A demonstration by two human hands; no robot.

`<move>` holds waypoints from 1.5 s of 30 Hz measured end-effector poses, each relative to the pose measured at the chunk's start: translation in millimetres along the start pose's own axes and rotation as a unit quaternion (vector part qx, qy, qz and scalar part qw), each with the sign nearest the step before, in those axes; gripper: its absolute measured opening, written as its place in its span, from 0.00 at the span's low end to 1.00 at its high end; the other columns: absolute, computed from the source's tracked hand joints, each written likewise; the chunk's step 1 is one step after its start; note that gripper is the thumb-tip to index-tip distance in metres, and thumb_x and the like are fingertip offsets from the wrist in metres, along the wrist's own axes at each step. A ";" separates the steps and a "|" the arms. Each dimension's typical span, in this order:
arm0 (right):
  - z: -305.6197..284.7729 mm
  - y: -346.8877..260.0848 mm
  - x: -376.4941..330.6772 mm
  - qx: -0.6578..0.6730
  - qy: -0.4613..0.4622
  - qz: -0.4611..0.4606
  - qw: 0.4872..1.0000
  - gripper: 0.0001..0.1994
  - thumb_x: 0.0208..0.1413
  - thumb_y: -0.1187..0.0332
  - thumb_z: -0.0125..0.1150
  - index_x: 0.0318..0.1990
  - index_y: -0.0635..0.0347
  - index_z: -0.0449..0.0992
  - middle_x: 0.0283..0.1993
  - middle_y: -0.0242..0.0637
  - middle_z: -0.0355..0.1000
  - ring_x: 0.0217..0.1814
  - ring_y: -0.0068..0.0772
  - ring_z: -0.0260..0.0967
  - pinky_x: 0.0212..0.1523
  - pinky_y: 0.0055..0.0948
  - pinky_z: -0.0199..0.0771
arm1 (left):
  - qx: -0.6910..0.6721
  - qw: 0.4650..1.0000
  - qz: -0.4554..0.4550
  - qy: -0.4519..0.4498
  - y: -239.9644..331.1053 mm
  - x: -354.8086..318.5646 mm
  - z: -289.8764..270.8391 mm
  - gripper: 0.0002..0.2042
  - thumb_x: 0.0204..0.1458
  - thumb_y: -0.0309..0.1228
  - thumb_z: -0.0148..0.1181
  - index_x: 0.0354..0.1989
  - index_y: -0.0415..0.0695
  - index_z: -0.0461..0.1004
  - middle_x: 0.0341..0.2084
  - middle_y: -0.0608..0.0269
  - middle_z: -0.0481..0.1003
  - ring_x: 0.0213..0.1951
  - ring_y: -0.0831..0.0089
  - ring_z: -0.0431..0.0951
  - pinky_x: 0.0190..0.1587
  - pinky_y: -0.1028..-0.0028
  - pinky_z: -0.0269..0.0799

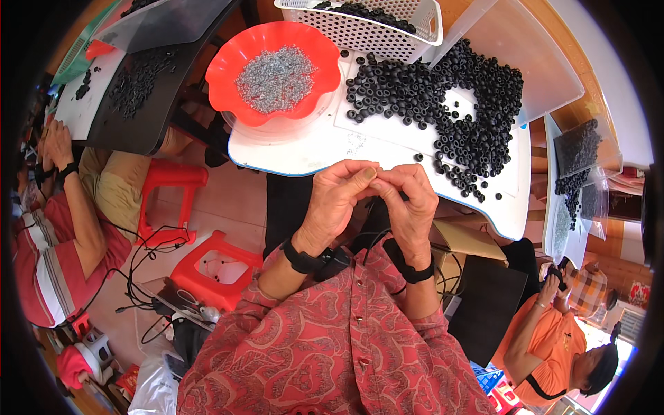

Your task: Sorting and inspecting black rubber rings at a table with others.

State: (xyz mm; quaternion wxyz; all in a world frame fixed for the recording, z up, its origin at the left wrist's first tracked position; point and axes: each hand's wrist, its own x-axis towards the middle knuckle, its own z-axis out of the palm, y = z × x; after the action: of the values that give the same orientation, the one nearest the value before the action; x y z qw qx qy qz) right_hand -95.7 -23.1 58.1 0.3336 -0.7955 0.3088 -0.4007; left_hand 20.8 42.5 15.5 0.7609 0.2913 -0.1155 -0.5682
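Small part, pinched betw. both hands – too small and hidden by fingers to tell what it is; prob. one of the black rings, judging by the supply. Held just off the near edge of the white tray (325,155), above the lap.

Left hand (337,197): fingers curled in, thumb and forefinger tips pressed together on the part. Black band on wrist.

Right hand (409,200): same pose, fingers bunched, tips meeting the left's; grip closed on the part. Black band on wrist too.

Black rings (449,97): loose heap spread on the tray, just beyond the hands – within easy reach.

Red bowl (273,69): on tray, left of rings, holds small grey metal bits; likely second supply, kept apart from the rings.

White basket (387,24): far edge, more black pieces inside.

Red stools (169,197): on floor, left of lap.

Other workers: one at left w. dark tray of rings (131,83); one at lower right in orange shirt (550,339).
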 end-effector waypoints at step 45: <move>1.6 -15.3 -5.2 0.236 -0.027 0.240 0.941 0.05 0.62 0.73 0.57 0.40 0.67 0.74 0.33 0.34 0.76 0.27 0.16 0.70 0.24 0.16 0.71 | 0.294 0.934 0.203 0.029 16.5 -7.4 13.0 0.07 0.55 0.19 0.60 0.42 0.36 0.79 0.38 0.64 0.77 0.38 0.79 0.77 0.41 0.81 0.74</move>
State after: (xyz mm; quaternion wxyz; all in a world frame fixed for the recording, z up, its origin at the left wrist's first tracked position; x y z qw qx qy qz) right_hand -93.5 -9.7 67.0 0.6061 -0.6068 0.3779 -0.3487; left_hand 24.9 48.4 36.6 0.7434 0.4886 -0.3117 -0.3339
